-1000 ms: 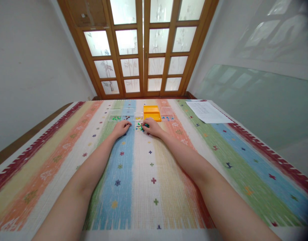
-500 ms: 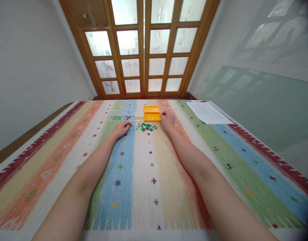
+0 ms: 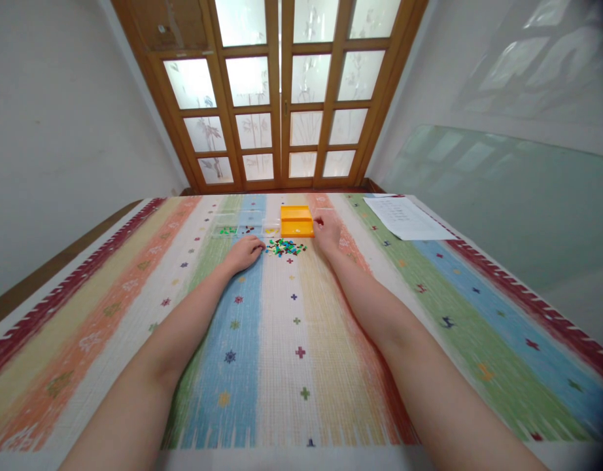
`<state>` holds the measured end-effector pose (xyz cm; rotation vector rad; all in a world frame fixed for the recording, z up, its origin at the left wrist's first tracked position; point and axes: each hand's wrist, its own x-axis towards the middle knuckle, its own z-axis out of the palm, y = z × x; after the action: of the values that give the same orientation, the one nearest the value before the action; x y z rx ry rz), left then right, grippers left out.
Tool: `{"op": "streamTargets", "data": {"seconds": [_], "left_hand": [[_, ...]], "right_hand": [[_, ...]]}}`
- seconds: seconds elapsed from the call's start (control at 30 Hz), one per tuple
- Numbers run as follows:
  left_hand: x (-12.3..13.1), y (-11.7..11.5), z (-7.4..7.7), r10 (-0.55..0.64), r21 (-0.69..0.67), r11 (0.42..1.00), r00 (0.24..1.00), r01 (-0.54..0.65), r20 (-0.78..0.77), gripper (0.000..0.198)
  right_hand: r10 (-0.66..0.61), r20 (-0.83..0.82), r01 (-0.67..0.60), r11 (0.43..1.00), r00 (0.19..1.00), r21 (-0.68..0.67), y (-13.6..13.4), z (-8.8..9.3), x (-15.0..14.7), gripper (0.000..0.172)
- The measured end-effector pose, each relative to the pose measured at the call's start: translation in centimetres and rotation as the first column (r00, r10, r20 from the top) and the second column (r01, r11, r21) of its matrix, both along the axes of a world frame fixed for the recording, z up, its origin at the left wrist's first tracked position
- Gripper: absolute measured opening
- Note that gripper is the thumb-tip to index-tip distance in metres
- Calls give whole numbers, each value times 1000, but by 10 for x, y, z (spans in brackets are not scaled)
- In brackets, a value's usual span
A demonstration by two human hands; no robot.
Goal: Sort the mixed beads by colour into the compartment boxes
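Note:
A small pile of mixed blue, green, yellow and dark pieces (image 3: 286, 247) lies on the striped cloth. At its left edge is my left hand (image 3: 247, 252), fingers bent and drawn together; anything between the fingertips is too small to make out. My right hand (image 3: 328, 234) rests with curled fingers at the right side of an open orange box (image 3: 296, 212), close to its wall. Whatever those fingers hold is hidden. A few pale pieces sit in the front part of the orange box.
Left of the orange box, clear containers hold green pieces (image 3: 227, 231), dark pieces (image 3: 248, 229) and yellow pieces (image 3: 271, 230). A printed paper sheet (image 3: 407, 219) lies at the back right of the cloth-covered table (image 3: 282, 392). Wooden glazed doors (image 3: 286, 118) stand beyond.
My left hand has moved a little right, up to the pile's edge. My right hand stays beside the orange box. The view has shifted slightly.

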<state>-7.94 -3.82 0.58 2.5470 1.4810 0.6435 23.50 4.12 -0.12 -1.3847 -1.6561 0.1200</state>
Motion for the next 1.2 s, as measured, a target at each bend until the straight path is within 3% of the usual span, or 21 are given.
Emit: {"op": "streamTargets", "data": {"seconds": [0.1,0.17,0.27,0.37,0.5,0.67,0.93,1.2], "left_hand": [[4,-2,1,-8,-1,1000,1000,8,-1,30],[4,-2,0,-5,3,1000,1000,5,15,30],[3,-1,-2,-3,12,1000,1000,2,29,30],[2,0,-3,-4,22,1000,1000,3,24,30],[2,1,-4,14,13,1000,1000,-14,22,29],[1,2,-5,7,4,1000,999,-7,42,29],[-1,4,-7,-9,15,1000,999,8,51,30],[1,2,-4,7,-5,1000,999,-7,49,29]], "right_hand": [[203,58,-201,979,977,-40,-6,1,-12,17],[355,113,-344,933,928,-108,-14,2,-23,16],[556,234,-525,830,797,-187,-26,4,-40,15],[656,368,-626,750,659,-215,-38,8,-51,8],[666,473,-641,728,576,-244,-45,13,-56,10],[645,483,-619,748,592,-240,-45,13,-53,17],[688,471,-668,703,552,-243,-44,11,-54,18],[653,487,-643,734,580,-217,-44,6,-57,12]]}}
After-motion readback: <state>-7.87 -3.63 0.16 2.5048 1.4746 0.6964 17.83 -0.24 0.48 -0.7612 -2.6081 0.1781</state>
